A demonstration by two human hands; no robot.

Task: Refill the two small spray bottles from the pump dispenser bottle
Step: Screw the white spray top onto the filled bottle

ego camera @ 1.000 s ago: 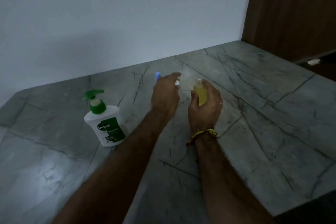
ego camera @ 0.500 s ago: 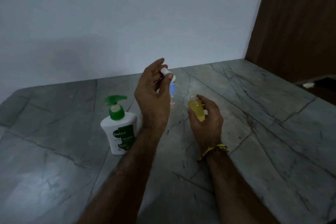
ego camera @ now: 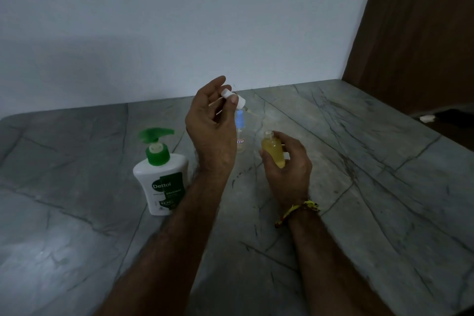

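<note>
Looks like a room in a home here, dim and plainly finished. The work surface is a broad slab of grey veined stone [ego camera: 359, 161], polished, running back to meet a bare painted white wall [ego camera: 179, 20] with no tiles or fittings on it. On the right stands a dark brown wooden panel [ego camera: 423, 33], a door or a cupboard side, hard to tell which. And there on the slab sits a household hand-wash pump dispenser bottle [ego camera: 161, 182], white with a green pump and a Dettol label, the kind of thing kept by a domestic basin.
</note>
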